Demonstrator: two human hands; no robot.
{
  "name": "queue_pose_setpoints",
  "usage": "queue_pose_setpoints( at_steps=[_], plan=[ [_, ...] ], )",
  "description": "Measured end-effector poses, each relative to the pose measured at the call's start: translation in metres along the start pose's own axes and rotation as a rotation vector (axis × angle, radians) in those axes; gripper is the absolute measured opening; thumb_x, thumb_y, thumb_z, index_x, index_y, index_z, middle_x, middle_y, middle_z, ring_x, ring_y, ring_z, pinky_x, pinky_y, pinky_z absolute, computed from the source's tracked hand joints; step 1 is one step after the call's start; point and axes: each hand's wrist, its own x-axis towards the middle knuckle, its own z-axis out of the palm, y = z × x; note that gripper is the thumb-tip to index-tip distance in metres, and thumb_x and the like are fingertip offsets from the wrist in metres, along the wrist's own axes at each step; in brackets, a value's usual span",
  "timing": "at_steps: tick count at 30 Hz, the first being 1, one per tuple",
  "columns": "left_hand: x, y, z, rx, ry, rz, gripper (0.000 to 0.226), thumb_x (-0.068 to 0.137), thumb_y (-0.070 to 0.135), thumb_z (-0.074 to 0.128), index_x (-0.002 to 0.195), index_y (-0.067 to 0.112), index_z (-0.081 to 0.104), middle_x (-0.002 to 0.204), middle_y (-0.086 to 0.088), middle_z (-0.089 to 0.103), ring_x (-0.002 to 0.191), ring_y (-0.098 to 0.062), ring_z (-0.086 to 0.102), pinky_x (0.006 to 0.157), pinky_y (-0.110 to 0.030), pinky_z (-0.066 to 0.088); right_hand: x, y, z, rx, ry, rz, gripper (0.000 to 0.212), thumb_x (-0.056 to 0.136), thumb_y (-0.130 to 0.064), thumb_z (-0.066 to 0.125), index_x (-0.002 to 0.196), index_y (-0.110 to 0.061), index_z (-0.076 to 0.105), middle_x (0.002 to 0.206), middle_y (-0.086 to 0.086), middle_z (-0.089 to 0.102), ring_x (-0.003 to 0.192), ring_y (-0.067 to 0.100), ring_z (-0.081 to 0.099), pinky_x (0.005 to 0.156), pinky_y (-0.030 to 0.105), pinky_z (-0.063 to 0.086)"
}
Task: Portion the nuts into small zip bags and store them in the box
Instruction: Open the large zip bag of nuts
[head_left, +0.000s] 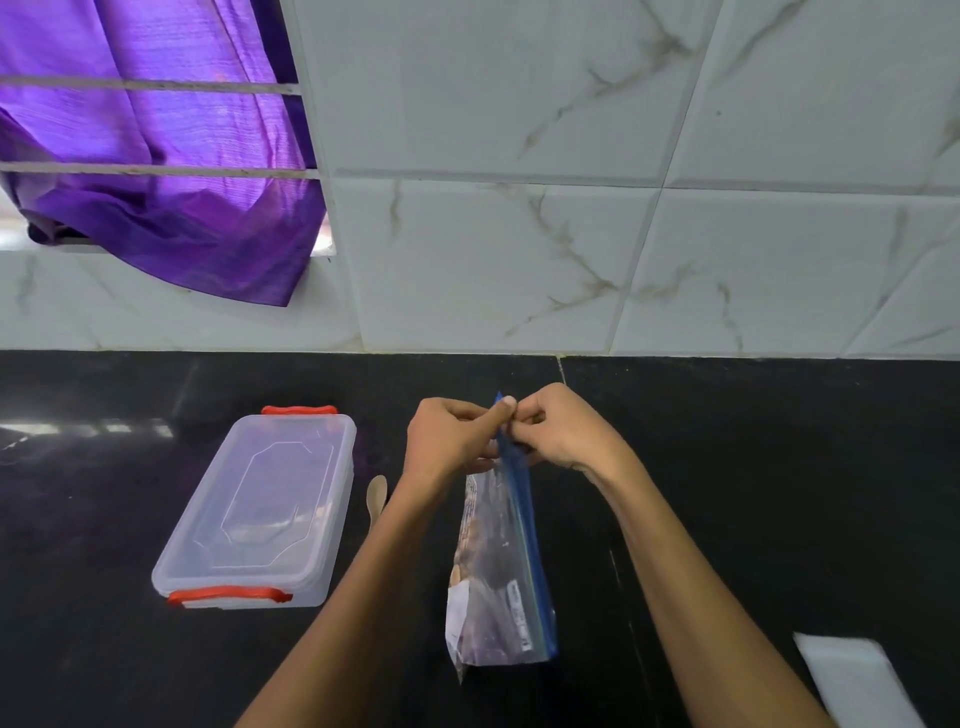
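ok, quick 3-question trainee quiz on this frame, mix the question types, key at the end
1. True or false: the lid of the clear box is on.
2. Multiple choice: where on the zip bag do the left hand and right hand pinch? A) the bottom corner, B) the far end of the blue zip strip, C) the middle of the clear side.
3. Fill in: a wooden spoon lies on the black counter between the box and the ____ forearm.

Key: 1 true; 2 B; 3 left.
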Motion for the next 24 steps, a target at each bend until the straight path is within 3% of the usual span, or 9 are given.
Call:
queue_pose_setpoints(
  at_steps=[8,12,16,18,20,22,24],
  plan=[
    [0.006,0.004,-0.003,0.121,-0.024,0.038,0.013,0.086,0.013,0.069,0.085,0.001,0.072,0.075,-0.014,0.069,0.06,-0.012,0.064,0.05,-0.013,0.052,-0.003,-0.002,0.003,0.015,0.008,0.036,0.023,0.092,-0.014,0.055,0.09,0.002,0.071,0.082,0.014,0.07,0.072,0.019,0.069,0.08,0.033,0.058],
    [0.008,0.002,-0.001,0.242,-0.007,0.084,0.009,0.089,0.013,0.066,0.091,0.006,0.071,0.072,-0.007,0.068,0.061,-0.01,0.064,0.059,-0.019,0.055,-0.003,-0.002,0.002,-0.004,-0.006,0.042,0.023,0.093,-0.014,0.053,0.088,0.002,0.068,0.071,0.005,0.066,0.068,0.017,0.069,0.078,0.033,0.058],
    [0.006,0.002,-0.002,0.323,-0.006,0.137,0.01,0.09,0.013,0.062,0.084,0.009,0.069,0.065,-0.004,0.065,0.061,-0.013,0.064,0.066,-0.029,0.056,-0.006,-0.005,0.004,-0.047,-0.026,0.039,0.021,0.095,-0.017,0.051,0.083,-0.006,0.064,0.072,0.002,0.062,0.066,0.012,0.064,0.066,0.026,0.054],
    [0.006,0.002,-0.002,0.382,-0.016,0.157,0.016,0.091,0.013,0.058,0.077,0.013,0.064,0.063,-0.004,0.062,0.067,-0.021,0.063,0.072,-0.037,0.055,-0.007,-0.008,0.009,-0.087,-0.026,0.037,0.022,0.097,-0.02,0.048,0.079,-0.013,0.058,0.079,0.006,0.062,0.078,0.02,0.065,0.074,0.034,0.055],
    [0.006,0.0,-0.002,0.411,-0.012,0.158,0.013,0.093,0.014,0.054,0.083,0.011,0.06,0.065,-0.001,0.058,0.071,-0.023,0.063,0.074,-0.04,0.055,-0.01,-0.009,0.012,-0.081,-0.033,0.047,0.017,0.098,-0.021,0.045,0.088,-0.013,0.057,0.088,0.008,0.064,0.082,0.022,0.066,0.078,0.036,0.055],
    [0.003,-0.002,-0.004,0.343,-0.019,0.137,0.009,0.093,0.015,0.055,0.094,0.009,0.061,0.071,-0.002,0.062,0.07,-0.019,0.064,0.07,-0.037,0.058,-0.013,-0.007,0.011,0.036,-0.083,0.053,0.012,0.098,-0.016,0.048,0.101,-0.01,0.059,0.094,0.009,0.068,0.076,0.016,0.067,0.071,0.028,0.057],
    [-0.003,-0.003,-0.007,0.207,-0.082,0.076,0.01,0.092,0.018,0.061,0.101,0.012,0.062,0.079,-0.006,0.067,0.066,-0.012,0.065,0.056,-0.024,0.056,-0.017,-0.005,0.007,0.183,-0.121,0.063,0.014,0.093,-0.006,0.055,0.104,-0.005,0.062,0.094,0.012,0.071,0.074,0.015,0.069,0.065,0.023,0.058]
  ],
)
